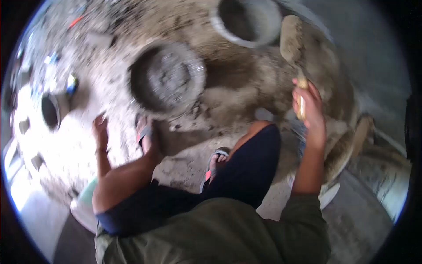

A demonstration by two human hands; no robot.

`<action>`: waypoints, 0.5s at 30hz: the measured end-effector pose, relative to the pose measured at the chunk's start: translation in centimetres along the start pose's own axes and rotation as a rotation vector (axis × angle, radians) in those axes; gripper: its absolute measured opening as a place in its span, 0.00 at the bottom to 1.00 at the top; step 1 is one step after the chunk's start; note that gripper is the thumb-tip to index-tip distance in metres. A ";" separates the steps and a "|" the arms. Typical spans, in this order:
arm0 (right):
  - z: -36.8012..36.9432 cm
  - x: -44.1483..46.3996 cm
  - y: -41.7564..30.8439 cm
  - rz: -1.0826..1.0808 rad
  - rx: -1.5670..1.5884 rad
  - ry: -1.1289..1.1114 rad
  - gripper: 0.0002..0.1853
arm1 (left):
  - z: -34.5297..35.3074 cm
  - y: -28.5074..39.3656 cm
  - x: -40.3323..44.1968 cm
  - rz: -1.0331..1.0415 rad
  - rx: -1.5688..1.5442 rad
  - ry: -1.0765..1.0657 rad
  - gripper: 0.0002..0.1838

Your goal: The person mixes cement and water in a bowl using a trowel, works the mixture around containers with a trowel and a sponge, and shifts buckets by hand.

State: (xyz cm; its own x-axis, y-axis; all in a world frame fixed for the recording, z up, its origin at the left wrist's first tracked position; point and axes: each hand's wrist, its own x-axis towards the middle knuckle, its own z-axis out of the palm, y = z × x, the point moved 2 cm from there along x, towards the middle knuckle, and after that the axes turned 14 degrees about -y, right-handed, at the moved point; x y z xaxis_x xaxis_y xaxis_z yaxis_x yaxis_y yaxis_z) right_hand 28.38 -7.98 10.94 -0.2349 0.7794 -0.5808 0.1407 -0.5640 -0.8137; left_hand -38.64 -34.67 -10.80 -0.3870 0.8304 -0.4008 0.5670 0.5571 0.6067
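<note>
My right hand (pixel 310 103) is closed around the pale handle of a trowel (pixel 292 39). The trowel is raised at the right, its blade pointing away from me and coated in grey-brown mortar. My left hand (pixel 100 126) hangs beside my left knee, its fingers loosely curled and slightly apart, with no object visible in it. Bright light and blur soften its outline. In front of my feet sits a round, mortar-crusted basin (pixel 198 72) with wet grey mortar (pixel 169 77) inside. Beyond it, near the trowel blade, stands a lighter basin (pixel 274 22) with a dark inside.
A small dark-mouthed bucket (pixel 64 105) lies on the ground at the left. A flat grey block (pixel 100 39) and an orange object (pixel 76 21) are farther back. Rough, sandy ground surrounds the basins. A grey wall (pixel 373 57) borders the right side.
</note>
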 end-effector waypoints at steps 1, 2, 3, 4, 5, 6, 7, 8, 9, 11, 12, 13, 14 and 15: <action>2.9 -0.4 0.5 0.029 0.014 -0.104 0.17 | -0.2 1.6 -0.2 0.079 0.105 0.006 0.16; 5.3 -0.9 0.9 0.048 0.024 -0.189 0.17 | 0.0 3.3 -0.7 0.033 0.156 0.034 0.17; 7.2 -0.9 0.8 0.057 0.025 -0.259 0.16 | 0.5 3.3 -0.4 -0.057 0.078 0.096 0.17; 9.3 -0.7 1.1 0.076 -0.029 -0.342 0.16 | 0.9 2.3 -0.2 -0.064 0.055 0.115 0.18; 11.4 -0.3 1.7 0.095 -0.081 -0.417 0.16 | 1.4 1.5 0.0 -0.140 0.020 0.133 0.19; 13.3 0.4 2.2 0.108 -0.146 -0.488 0.13 | 1.8 0.7 0.0 -0.155 -0.017 0.138 0.19; 14.6 1.5 3.3 0.105 -0.192 -0.574 0.11 | 2.3 0.4 -0.4 -0.171 -0.052 0.139 0.19; 16.5 2.2 4.0 0.109 -0.212 -0.577 0.10 | 2.5 0.0 -0.7 -0.175 -0.046 0.144 0.19; 18.2 2.8 4.5 0.113 -0.229 -0.579 0.09 | 2.7 -0.3 -0.9 -0.178 -0.037 0.147 0.19; 20.2 4.2 4.9 0.139 -0.340 -0.623 0.08 | 3.0 -0.6 -1.4 -0.188 -0.021 0.152 0.19; 21.0 4.7 5.0 0.151 -0.392 -0.645 0.08 | 3.0 -0.7 -1.6 -0.194 -0.012 0.155 0.19; 21.6 5.1 5.1 0.149 -0.424 -0.628 0.09 | 2.8 -0.6 -1.7 -0.199 -0.003 0.158 0.19; 22.1 5.2 5.3 0.153 -0.456 -0.610 0.09 | 2.5 -0.1 -1.8 -0.228 -0.003 0.153 0.19; 22.5 5.3 5.5 0.153 -0.486 -0.594 0.10 | 2.4 0.0 -2.0 -0.229 0.003 0.151 0.19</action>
State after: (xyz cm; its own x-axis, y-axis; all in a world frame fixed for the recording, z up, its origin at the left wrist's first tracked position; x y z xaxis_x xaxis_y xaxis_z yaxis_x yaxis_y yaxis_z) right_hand 6.26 -13.05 3.93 -0.6348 0.3491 -0.6893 0.5860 -0.3638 -0.7240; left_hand -36.14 -36.28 -11.65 -0.6093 0.6721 -0.4208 0.4542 0.7308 0.5095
